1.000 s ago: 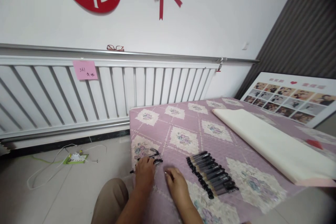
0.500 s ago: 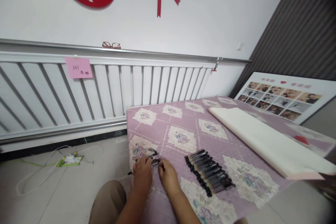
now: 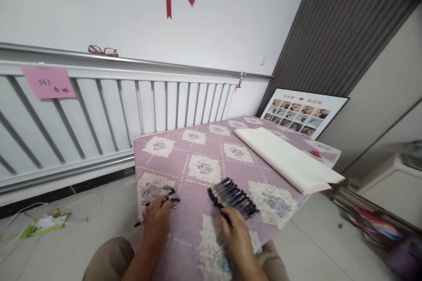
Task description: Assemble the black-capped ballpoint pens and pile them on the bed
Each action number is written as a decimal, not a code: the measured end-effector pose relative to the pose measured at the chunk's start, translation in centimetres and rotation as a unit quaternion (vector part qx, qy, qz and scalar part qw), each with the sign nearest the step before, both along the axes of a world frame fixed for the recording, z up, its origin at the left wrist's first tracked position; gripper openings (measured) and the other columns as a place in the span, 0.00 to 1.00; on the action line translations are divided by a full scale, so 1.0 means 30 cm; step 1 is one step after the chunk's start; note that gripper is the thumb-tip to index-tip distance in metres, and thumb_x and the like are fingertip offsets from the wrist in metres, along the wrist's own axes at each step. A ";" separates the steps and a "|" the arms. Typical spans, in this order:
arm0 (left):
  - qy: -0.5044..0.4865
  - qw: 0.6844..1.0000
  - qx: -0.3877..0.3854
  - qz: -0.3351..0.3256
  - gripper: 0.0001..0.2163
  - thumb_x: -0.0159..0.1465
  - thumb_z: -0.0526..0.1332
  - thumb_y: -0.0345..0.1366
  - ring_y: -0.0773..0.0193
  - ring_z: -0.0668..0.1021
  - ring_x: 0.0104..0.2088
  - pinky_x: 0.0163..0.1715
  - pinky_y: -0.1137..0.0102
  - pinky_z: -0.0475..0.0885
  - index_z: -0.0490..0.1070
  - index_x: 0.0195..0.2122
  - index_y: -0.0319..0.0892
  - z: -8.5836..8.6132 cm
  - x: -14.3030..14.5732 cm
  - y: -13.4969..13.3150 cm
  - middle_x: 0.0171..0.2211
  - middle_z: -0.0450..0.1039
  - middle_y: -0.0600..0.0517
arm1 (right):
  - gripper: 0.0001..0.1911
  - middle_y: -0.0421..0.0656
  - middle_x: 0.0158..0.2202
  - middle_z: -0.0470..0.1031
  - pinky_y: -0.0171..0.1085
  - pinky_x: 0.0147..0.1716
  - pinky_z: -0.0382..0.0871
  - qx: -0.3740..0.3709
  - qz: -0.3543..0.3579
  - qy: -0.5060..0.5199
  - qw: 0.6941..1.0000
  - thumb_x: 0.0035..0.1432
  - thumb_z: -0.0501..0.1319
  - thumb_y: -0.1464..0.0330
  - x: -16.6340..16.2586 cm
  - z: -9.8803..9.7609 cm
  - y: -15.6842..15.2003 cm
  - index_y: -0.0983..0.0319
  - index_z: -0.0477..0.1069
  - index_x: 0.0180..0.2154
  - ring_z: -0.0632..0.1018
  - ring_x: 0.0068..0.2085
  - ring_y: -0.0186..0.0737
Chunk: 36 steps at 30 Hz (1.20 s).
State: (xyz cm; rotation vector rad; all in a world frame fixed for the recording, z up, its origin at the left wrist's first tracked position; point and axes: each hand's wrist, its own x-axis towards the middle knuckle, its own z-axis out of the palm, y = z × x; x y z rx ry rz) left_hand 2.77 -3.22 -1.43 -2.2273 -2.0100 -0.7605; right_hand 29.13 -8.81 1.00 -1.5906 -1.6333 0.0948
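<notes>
A low table under a pink patterned cloth (image 3: 198, 149) stands in front of me. My left hand (image 3: 156, 224) rests, fingers curled, on a small cluster of loose black pens (image 3: 166, 196) near the table's left front corner. My right hand (image 3: 236, 235) lies at the near end of a neat row of several black pens (image 3: 232, 196) and touches it; the fingertips are hidden, and I cannot see whether they hold a pen.
A long cream roll of paper or fabric (image 3: 286, 160) lies across the table's right side. A white radiator (image 3: 115, 109) with a pink note (image 3: 49, 82) lines the wall, and a photo board (image 3: 298, 112) leans behind. Books lie on the floor at right (image 3: 365, 219), and cables at left.
The view has swung right. My right hand has moved from the loose pens beside my left hand over to the row of pens. My left hand has stayed on the loose pens.
</notes>
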 end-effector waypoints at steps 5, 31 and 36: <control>0.002 1.000 0.017 -0.011 0.13 0.63 0.54 0.32 0.57 0.72 0.46 0.47 0.62 0.60 0.76 0.41 0.52 -0.014 0.005 -0.002 0.45 0.73 0.53 | 0.15 0.51 0.41 0.76 0.50 0.48 0.68 0.009 -0.137 -0.073 0.988 0.56 0.52 0.65 0.313 -0.054 -0.018 0.62 0.71 0.42 0.75 0.44 0.51; -0.178 0.975 0.081 0.105 0.22 0.61 0.53 0.34 0.50 0.57 0.62 0.59 0.51 0.58 0.60 0.58 0.42 -0.125 -0.114 -0.102 0.62 0.54 0.43 | 0.14 0.46 0.39 0.78 0.41 0.38 0.74 -0.052 0.028 -0.183 0.981 0.52 0.56 0.64 0.337 -0.161 -0.020 0.55 0.76 0.39 0.79 0.39 0.46; -0.231 0.969 0.012 0.088 0.24 0.61 0.52 0.31 0.51 0.56 0.64 0.60 0.55 0.56 0.55 0.60 0.37 -0.129 -0.123 -0.087 0.63 0.51 0.39 | 0.12 0.46 0.39 0.78 0.39 0.37 0.74 -0.056 0.083 -0.196 0.976 0.54 0.57 0.64 0.249 -0.155 -0.026 0.53 0.76 0.39 0.79 0.40 0.46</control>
